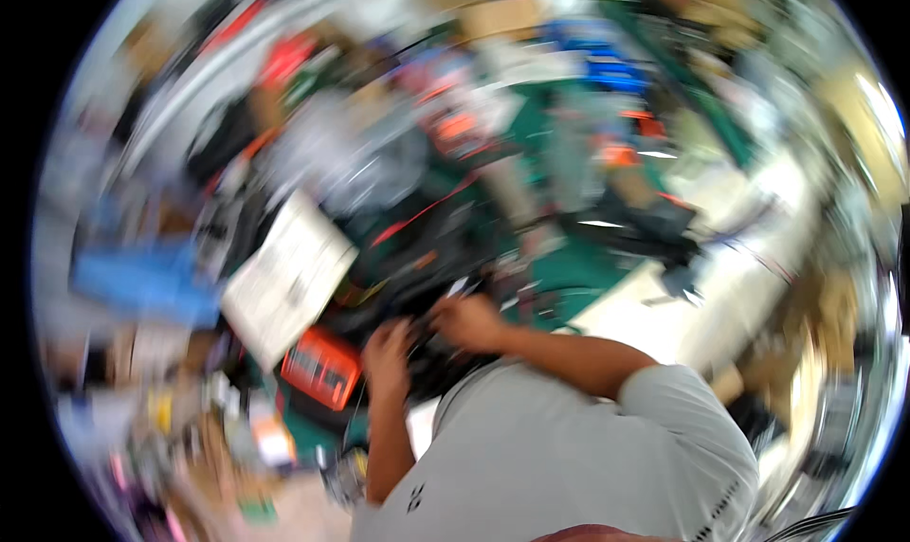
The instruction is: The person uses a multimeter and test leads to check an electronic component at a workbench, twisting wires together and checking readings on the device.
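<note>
You are bent over a green bench crowded with things, most of them smeared by blur. Well beyond your hands lies a heap of clear plastic, and at the far left is a flat blue thing whose kind you cannot make out. A white sheet of paper lies slanted to the left of your hands, its upper right edge next to dark clutter. The black thing you are working at lies close in front of your shirt, between your two grips (its outline melts into the dark pile beyond it, so its exact shape is lost). A red-orange box sits just left of your left grip and below the paper's lower corner.

Your left grip is at the left side of the black thing, fingers bent inward; your right grip is at its upper right, fingers drawn narrow and pointing left. You cannot tell whether either is closed on anything. Smallest of all, a bright piece shows just beyond your right fingers, touching or apart you cannot tell.
</note>
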`<state>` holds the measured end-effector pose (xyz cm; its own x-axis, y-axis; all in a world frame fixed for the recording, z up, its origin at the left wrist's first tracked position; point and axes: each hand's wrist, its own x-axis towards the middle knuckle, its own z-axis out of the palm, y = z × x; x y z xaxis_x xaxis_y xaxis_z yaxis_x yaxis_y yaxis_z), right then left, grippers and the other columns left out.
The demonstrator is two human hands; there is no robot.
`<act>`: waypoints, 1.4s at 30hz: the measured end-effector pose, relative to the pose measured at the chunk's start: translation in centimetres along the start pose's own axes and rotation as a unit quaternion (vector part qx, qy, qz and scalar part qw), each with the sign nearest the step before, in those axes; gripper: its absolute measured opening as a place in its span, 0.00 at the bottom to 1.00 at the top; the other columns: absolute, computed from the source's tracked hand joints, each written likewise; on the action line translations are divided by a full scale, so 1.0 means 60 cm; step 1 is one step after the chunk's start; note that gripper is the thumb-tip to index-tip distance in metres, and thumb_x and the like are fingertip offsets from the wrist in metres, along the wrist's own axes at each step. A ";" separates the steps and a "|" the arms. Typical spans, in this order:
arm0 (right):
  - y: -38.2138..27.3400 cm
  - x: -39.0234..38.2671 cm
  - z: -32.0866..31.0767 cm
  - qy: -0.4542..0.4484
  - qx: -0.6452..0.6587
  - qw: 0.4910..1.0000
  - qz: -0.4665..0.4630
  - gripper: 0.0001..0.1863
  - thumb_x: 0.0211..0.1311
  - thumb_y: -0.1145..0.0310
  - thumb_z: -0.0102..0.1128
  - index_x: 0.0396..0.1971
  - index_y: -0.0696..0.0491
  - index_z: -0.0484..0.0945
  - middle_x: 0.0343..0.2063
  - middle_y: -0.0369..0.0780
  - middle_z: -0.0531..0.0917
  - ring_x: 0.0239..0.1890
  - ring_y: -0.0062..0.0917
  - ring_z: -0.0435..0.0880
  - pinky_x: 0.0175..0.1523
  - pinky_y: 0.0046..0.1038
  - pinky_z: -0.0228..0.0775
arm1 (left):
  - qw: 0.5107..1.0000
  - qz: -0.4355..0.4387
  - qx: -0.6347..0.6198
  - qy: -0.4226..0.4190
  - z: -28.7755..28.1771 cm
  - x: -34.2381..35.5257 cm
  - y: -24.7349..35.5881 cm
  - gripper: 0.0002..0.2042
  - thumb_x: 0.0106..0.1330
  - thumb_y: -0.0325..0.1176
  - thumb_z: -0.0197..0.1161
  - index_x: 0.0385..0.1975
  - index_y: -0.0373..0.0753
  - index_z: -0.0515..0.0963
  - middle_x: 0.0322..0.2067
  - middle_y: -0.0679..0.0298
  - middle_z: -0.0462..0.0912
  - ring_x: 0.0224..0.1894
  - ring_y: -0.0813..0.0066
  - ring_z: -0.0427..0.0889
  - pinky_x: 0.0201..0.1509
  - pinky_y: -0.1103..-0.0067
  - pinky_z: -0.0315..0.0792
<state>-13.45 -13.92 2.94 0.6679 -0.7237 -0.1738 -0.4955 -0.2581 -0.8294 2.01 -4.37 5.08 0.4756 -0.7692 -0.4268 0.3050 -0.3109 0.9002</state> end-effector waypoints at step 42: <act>-0.056 -0.023 -0.019 0.087 0.106 0.989 -0.053 0.11 0.57 0.65 0.56 0.38 0.52 0.79 0.35 0.42 0.82 0.37 0.33 0.83 0.45 0.30 0.74 | 0.968 0.162 0.158 -0.106 -0.006 -0.008 -0.005 0.07 0.62 0.30 0.61 0.33 0.32 0.77 0.30 0.64 0.79 0.34 0.78 0.76 0.40 0.80 0.72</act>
<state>-13.34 -12.77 6.58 0.5957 -0.8032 -0.0011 -0.2876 -0.2119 -0.9340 2.01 -3.71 4.97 0.3131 -0.9421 -0.1200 -0.1158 -0.1633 0.9798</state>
